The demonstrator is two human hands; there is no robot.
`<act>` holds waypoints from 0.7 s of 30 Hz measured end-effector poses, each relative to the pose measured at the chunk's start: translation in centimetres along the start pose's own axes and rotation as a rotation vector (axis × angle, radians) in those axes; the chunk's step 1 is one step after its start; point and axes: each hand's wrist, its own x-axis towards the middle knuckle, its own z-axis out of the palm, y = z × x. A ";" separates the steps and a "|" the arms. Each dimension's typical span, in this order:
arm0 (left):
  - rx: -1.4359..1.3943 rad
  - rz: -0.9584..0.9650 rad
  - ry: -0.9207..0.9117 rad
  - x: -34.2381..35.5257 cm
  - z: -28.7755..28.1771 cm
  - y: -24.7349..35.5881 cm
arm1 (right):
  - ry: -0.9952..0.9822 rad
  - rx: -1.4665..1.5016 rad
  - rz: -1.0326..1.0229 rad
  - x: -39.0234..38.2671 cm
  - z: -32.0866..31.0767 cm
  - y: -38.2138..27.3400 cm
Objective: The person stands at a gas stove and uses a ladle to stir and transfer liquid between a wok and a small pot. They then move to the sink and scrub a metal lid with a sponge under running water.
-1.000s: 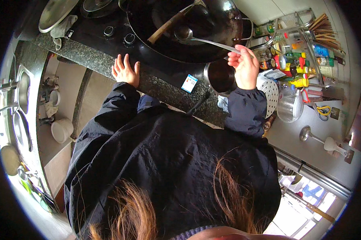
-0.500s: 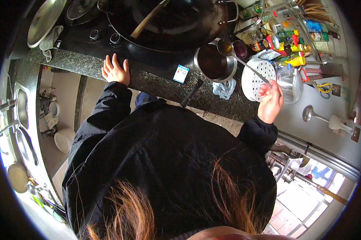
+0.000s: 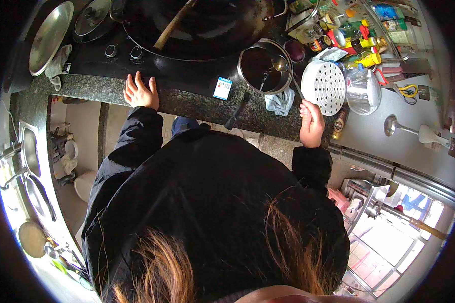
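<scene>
Right hand (image 3: 312, 122): fingers closed on handle of ladle (image 3: 279, 63), bowl at right side of small pot (image 3: 242, 74). Left hand (image 3: 141, 93): fingers spread, empty, at near table (image 3: 187, 101) edge.

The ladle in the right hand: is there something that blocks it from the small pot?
Nothing visible does. The right hand holds the ladle, and its bowl shows within the open rim of the small pot; whether it hangs above or dips inside, I cannot tell.
</scene>
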 end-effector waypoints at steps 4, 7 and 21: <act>0.010 -0.013 -0.014 0.0 0.1 -0.1 | 0.200 0.162 0.115 -0.2 0.0 -0.1; 0.001 -0.015 -0.014 0.0 0.1 -0.1 | 0.357 0.312 0.254 0.4 0.2 0.0; 0.010 -0.036 -0.004 0.0 -0.7 0.4 | 0.161 0.844 0.200 15.2 5.8 -4.4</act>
